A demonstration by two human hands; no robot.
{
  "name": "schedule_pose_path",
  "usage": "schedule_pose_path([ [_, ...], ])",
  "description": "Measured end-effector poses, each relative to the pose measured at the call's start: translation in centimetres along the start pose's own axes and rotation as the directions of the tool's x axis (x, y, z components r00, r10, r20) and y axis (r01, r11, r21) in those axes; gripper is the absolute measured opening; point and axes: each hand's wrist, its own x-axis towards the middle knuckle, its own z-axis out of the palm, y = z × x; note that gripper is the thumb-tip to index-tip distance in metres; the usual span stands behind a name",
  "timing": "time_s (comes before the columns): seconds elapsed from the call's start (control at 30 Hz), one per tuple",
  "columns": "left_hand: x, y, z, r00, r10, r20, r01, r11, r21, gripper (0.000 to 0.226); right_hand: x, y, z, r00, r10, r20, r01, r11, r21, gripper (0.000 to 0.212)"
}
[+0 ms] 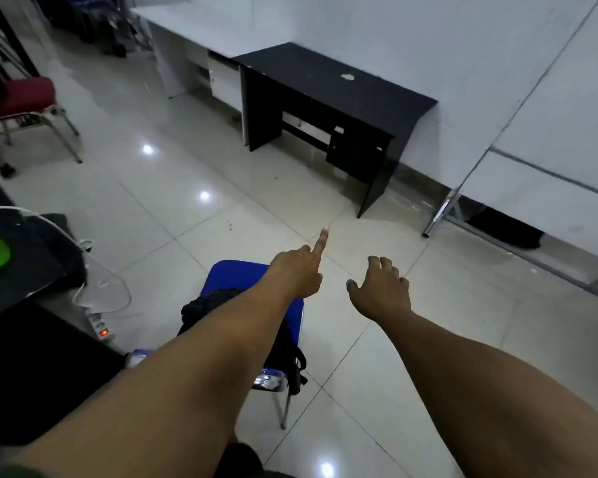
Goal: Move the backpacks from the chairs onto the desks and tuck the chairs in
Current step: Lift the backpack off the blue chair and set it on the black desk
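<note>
A black backpack [218, 305] lies on a blue chair [237, 272] just below me, partly hidden by my left forearm. My left hand [299, 270] hovers over the chair's far edge with the index finger stretched out and the other fingers curled; it holds nothing. My right hand [380, 284] hangs to the right of the chair over the floor, fingers loosely apart and empty. A black desk [328, 84] stands against the far wall, with a white desk [187, 22] to its left.
A red chair [21, 98] stands at the left. Close on my left are a dark table [18, 267] with a green object, white cables and a power strip [99, 327] on the floor. A glass partition frame [439, 215] rises at the right. Glossy tiled floor lies between.
</note>
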Motion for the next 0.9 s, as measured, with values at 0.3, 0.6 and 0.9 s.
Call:
schedule_pose_path([
  [0.3, -1.9, -8.4, 2.3, 0.917, -0.129, 0.378, 0.139, 0.99, -0.001, 0.082, 0.1, -6.4, 5.0, 0.983, -0.056, 0.174, 0.044, 0.996, 0.071, 0.067],
  [0.6, -4.7, -15.3, 5.2, 0.563, -0.356, 0.745, 0.241, 0.934, 0.264, 0.075, -1.9, -10.3, 10.7, 0.846, -0.066, 0.529, 0.011, 0.994, 0.107, 0.062],
  [0.9, -5.3, -14.5, 5.5, 0.385, -0.425, 0.819, 0.285, 0.899, 0.333, 0.085, -3.6, -11.9, 13.3, 0.677, -0.123, 0.725, 0.085, 0.992, 0.089, 0.07],
])
